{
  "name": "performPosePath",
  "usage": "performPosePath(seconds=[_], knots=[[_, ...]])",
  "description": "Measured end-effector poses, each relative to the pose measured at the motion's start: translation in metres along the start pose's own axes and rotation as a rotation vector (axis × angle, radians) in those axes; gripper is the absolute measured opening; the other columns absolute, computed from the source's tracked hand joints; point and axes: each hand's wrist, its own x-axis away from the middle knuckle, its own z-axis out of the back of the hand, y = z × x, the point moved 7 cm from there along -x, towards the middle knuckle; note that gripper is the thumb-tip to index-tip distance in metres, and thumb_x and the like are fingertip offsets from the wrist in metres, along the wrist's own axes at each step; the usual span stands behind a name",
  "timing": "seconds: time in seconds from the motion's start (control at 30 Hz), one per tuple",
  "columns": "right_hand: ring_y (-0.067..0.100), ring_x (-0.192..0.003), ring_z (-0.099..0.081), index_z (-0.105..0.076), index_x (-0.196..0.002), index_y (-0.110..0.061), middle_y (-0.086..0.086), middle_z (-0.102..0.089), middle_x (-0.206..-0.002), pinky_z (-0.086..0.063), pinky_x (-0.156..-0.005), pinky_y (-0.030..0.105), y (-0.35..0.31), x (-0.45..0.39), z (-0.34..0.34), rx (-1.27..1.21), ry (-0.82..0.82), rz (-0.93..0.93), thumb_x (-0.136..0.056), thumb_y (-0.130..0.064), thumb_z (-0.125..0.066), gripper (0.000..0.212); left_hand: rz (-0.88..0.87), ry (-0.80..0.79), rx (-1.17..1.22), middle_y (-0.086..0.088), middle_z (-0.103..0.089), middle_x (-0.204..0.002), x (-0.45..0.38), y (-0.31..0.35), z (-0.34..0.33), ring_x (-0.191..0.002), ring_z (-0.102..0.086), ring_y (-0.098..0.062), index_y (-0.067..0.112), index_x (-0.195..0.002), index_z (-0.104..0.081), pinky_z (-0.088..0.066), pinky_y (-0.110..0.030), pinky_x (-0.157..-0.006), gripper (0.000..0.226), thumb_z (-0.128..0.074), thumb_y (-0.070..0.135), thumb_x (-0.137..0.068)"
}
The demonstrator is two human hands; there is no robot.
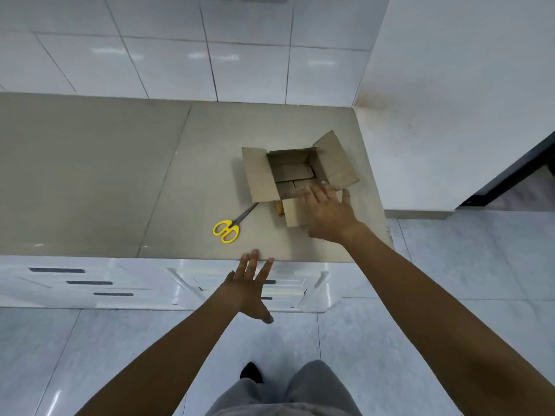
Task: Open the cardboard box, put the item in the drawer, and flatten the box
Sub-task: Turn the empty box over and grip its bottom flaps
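Note:
A brown cardboard box (258,172) stands on the beige countertop (120,175) with its top flaps spread open; only its cardboard bottom shows inside. My right hand (329,216) lies flat, fingers apart, over the box's near flap. My left hand (250,285) hovers open at the counter's front edge, above the white drawer fronts (288,291), holding nothing. A small yellowish piece (279,208) peeks out beside the near flap; what it is I cannot tell.
Yellow-handled scissors (229,228) lie on the counter left of the box. More white drawers with dark handles (87,282) sit below the counter at left. A white wall borders the counter on the right. My legs stand on a pale tiled floor.

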Motion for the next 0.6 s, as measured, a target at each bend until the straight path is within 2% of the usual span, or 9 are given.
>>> performPosePath(seconds=[0.07,0.13,0.27,0.37,0.43,0.47,0.5,0.57,0.6], knots=[[0.033,-0.143,-0.023,-0.022,-0.147,-0.014,0.014,-0.032,-0.151,-0.017,-0.111,0.066,0.005,-0.004,-0.008,0.058,0.034,0.011,-0.089,-0.024,-0.053,0.067,-0.023,-0.031,-0.007,-0.009,0.041,-0.15,0.0,-0.004,0.002,-0.141,0.033,-0.029,0.03,-0.145,0.03,-0.002,-0.051,-0.118,0.128,-0.072,0.057,-0.073],[0.033,-0.137,-0.033,-0.026,-0.146,-0.013,0.013,-0.038,-0.147,-0.019,-0.11,0.065,0.009,-0.007,-0.009,0.088,0.066,0.038,-0.09,-0.028,-0.051,0.064,-0.041,-0.052,-0.014,-0.008,0.042,-0.15,-0.001,-0.007,0.004,-0.141,0.033,-0.028,0.03,-0.145,0.029,-0.002,-0.052,-0.118,0.128,-0.072,0.056,-0.073],[0.026,-0.12,-0.052,-0.045,-0.139,-0.019,0.006,-0.056,-0.133,-0.029,-0.107,0.051,0.008,-0.009,0.006,-0.071,0.125,0.156,-0.093,-0.039,-0.036,0.051,-0.059,-0.098,-0.009,-0.006,0.042,-0.15,0.001,-0.007,0.007,-0.14,0.034,-0.026,0.029,-0.146,0.027,-0.002,-0.051,-0.119,0.124,-0.069,0.058,-0.075],[0.027,-0.09,-0.063,-0.062,-0.111,-0.017,0.003,-0.069,-0.097,-0.045,-0.088,0.043,0.015,-0.012,0.034,-0.303,0.142,0.197,-0.097,-0.036,-0.034,0.037,-0.078,-0.077,-0.015,-0.006,0.043,-0.149,0.002,-0.009,0.008,-0.14,0.034,-0.026,0.031,-0.148,0.025,-0.001,-0.05,-0.118,0.12,-0.069,0.057,-0.077],[0.027,-0.073,-0.058,-0.056,-0.086,-0.014,0.001,-0.059,-0.073,-0.048,-0.07,0.04,0.025,-0.017,0.051,-0.425,0.124,0.191,-0.099,-0.031,-0.044,0.024,-0.098,-0.042,-0.005,-0.007,0.037,-0.153,0.004,-0.009,0.01,-0.142,0.029,-0.028,0.033,-0.146,0.026,-0.005,-0.047,-0.119,0.118,-0.067,0.056,-0.078],[0.025,-0.069,-0.055,-0.052,-0.08,-0.013,0.001,-0.055,-0.069,-0.045,-0.066,0.038,0.028,-0.018,0.061,-0.468,0.13,0.198,-0.099,-0.027,-0.048,0.024,-0.104,-0.004,0.025,-0.007,0.027,-0.158,0.006,-0.008,0.017,-0.146,0.019,-0.028,0.036,-0.145,0.026,-0.01,-0.044,-0.119,0.114,-0.066,0.055,-0.08],[0.024,-0.067,-0.054,-0.053,-0.079,-0.011,0.002,-0.055,-0.068,-0.043,-0.065,0.036,0.031,-0.02,0.07,-0.51,0.128,0.212,-0.098,-0.025,-0.05,0.024,-0.095,0.072,0.086,-0.007,0.007,-0.162,0.009,-0.009,0.027,-0.149,-0.001,-0.029,0.038,-0.144,0.025,-0.021,-0.041,-0.117,0.107,-0.062,0.055,-0.083],[0.023,-0.072,-0.058,-0.06,-0.085,-0.009,0.006,-0.061,-0.076,-0.044,-0.067,0.033,0.034,-0.021,0.087,-0.608,0.096,0.246,-0.098,-0.024,-0.052,0.021,-0.028,0.38,0.228,-0.006,-0.038,-0.151,0.019,-0.013,0.069,-0.133,-0.044,-0.03,0.038,-0.148,0.015,-0.042,-0.039,-0.1,0.088,-0.048,0.059,-0.09],[0.022,-0.077,-0.061,-0.062,-0.089,-0.013,0.004,-0.063,-0.082,-0.047,-0.069,0.033,0.037,-0.021,0.093,-0.668,0.053,0.251,-0.099,-0.025,-0.052,0.019,-0.003,0.586,0.308,-0.005,-0.042,-0.148,0.029,-0.015,0.095,-0.127,-0.05,-0.028,0.036,-0.152,0.006,-0.046,-0.04,-0.095,0.081,-0.04,0.062,-0.091]])
